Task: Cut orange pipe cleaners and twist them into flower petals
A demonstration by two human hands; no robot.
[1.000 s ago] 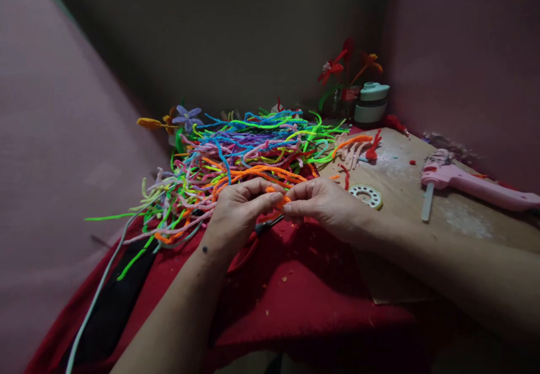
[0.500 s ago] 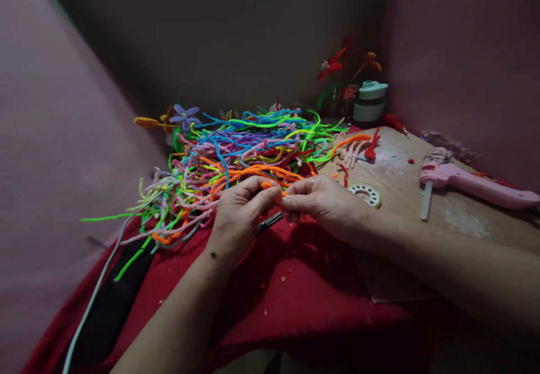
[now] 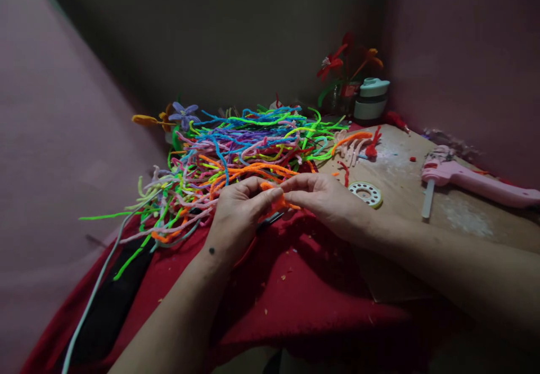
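Between my two hands is an orange pipe cleaner (image 3: 266, 185), bent into a small shape partly hidden by the fingers. My left hand (image 3: 242, 211) pinches it between thumb and fingers. Meeting it from the right, my right hand (image 3: 318, 197) has thumb and fingertips closed on the same orange piece; a short orange end shows below the fingers. A dark slim tool (image 3: 270, 222), only partly visible, lies beneath the hands. Just behind them spreads a heap of multicoloured pipe cleaners (image 3: 253, 143), with orange ones along its near side.
A pink glue gun (image 3: 485, 183) rests on a brown board (image 3: 405, 160) at the right, near a white disc with holes (image 3: 365, 193). Pipe-cleaner flowers (image 3: 331, 64) and a lidded container (image 3: 371, 101) stand behind. A pale cable (image 3: 97, 284) crosses the red cloth (image 3: 304, 284) at left.
My right fingers have shifted slightly upward on the orange pipe cleaner, and a short orange end now shows below them. My left hand keeps its pinch.
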